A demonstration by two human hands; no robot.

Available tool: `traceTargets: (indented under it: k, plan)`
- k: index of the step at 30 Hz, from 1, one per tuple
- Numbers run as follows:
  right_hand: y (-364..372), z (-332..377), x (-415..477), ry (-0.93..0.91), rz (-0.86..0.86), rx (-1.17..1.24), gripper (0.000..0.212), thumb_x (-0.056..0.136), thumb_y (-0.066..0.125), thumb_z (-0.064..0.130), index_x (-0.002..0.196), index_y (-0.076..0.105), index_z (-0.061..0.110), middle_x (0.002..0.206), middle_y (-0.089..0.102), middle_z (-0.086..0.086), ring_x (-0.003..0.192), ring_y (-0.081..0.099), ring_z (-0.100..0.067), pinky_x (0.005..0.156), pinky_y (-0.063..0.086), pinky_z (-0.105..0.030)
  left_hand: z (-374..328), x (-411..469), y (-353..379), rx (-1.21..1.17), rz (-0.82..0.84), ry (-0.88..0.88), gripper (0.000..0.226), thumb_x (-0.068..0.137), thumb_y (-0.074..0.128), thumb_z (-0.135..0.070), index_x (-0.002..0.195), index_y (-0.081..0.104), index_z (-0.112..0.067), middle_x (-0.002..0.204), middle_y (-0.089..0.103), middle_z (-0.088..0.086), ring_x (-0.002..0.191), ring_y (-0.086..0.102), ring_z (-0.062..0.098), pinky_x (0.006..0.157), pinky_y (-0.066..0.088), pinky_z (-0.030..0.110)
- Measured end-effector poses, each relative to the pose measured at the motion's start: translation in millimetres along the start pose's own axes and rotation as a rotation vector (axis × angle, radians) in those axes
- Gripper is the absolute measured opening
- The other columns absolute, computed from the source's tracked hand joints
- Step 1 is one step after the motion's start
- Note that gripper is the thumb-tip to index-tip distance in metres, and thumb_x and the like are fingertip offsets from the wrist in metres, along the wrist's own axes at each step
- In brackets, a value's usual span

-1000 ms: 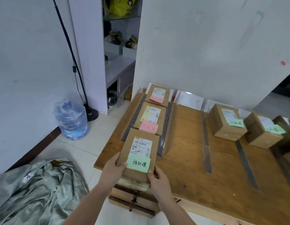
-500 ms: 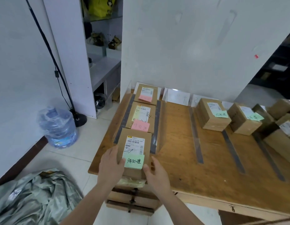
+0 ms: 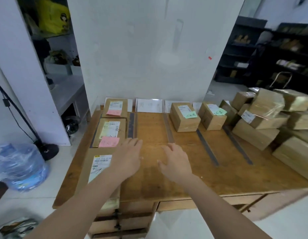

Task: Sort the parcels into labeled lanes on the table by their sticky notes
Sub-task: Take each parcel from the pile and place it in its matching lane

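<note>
Head view: both hands hover open and empty over the wooden table (image 3: 184,183), the left hand (image 3: 128,159) just beside the near parcel (image 3: 96,169), the right hand (image 3: 175,163) over the bare second lane. That parcel lies flat in the left lane, its white shipping label showing; the print is too small to read. Ahead of it lie two parcels with pink notes (image 3: 108,141) (image 3: 113,112). Farther right, two boxes carry green notes (image 3: 190,115) (image 3: 220,111), handwriting unreadable. Dark tape strips (image 3: 131,125) divide the lanes. Unsorted boxes (image 3: 270,114) crowd the right end. A water bottle (image 3: 20,166) stands on the tiled floor.
</note>
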State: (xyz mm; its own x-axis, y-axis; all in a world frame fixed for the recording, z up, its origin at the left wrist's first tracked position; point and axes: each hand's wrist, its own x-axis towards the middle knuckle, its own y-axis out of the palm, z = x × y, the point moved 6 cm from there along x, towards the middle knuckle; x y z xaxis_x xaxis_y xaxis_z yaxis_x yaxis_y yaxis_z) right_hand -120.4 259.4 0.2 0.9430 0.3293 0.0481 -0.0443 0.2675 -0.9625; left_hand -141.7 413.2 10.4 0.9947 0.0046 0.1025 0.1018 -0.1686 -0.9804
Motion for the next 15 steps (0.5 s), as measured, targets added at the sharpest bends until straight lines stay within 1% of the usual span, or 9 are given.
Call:
traceTargets:
  k: [3,6,10,12,15]
  plan:
    - [-23,-42,-3,0.046,0.018,-0.067,0.057,0.097,0.052,0.043,0.147,0.036,0.023,0.154,0.032,-0.007,0.146,0.023,-0.026,0.116,0.024,-0.043,-48,18,0,0.074,0.002,0.1,0.061,0.099,0.049,-0.036,0.152,0.025,-0.019,0.157,0.028,0.0,0.146,0.021,0.021,0.116,0.023,0.041]
    - [-46,-88,-9,0.085,0.027,-0.108,0.054,0.097,0.051,0.043,0.145,0.039,0.021,0.154,0.033,-0.008,0.146,0.022,-0.027,0.116,0.024,-0.044,-99,32,1,0.115,0.012,0.173,0.058,0.099,0.05,-0.035,0.15,0.029,-0.018,0.153,0.036,0.001,0.142,0.028,0.022,0.112,0.029,0.041]
    - [-72,-149,-25,0.139,0.028,-0.147,0.054,0.097,0.051,0.046,0.144,0.04,0.021,0.152,0.036,-0.009,0.145,0.024,-0.029,0.116,0.025,-0.045,-170,47,7,0.125,0.011,0.239,0.048,0.097,0.05,-0.036,0.141,0.04,-0.019,0.144,0.046,-0.001,0.134,0.038,0.021,0.106,0.037,0.039]
    - [-83,-180,-35,0.165,0.033,-0.158,0.054,0.097,0.05,0.047,0.144,0.039,0.021,0.15,0.037,-0.009,0.144,0.025,-0.029,0.115,0.026,-0.045,-203,53,13,0.118,0.011,0.263,0.05,0.096,0.052,-0.037,0.142,0.04,-0.02,0.144,0.047,-0.001,0.134,0.039,0.021,0.107,0.037,0.04]
    - [-99,-226,-50,0.2,0.05,-0.165,0.055,0.098,0.05,0.047,0.145,0.038,0.021,0.151,0.036,-0.009,0.144,0.024,-0.03,0.114,0.025,-0.045,-252,60,23,0.106,0.012,0.293,0.056,0.097,0.052,-0.037,0.147,0.036,-0.019,0.147,0.044,-0.001,0.137,0.036,0.021,0.109,0.034,0.041]
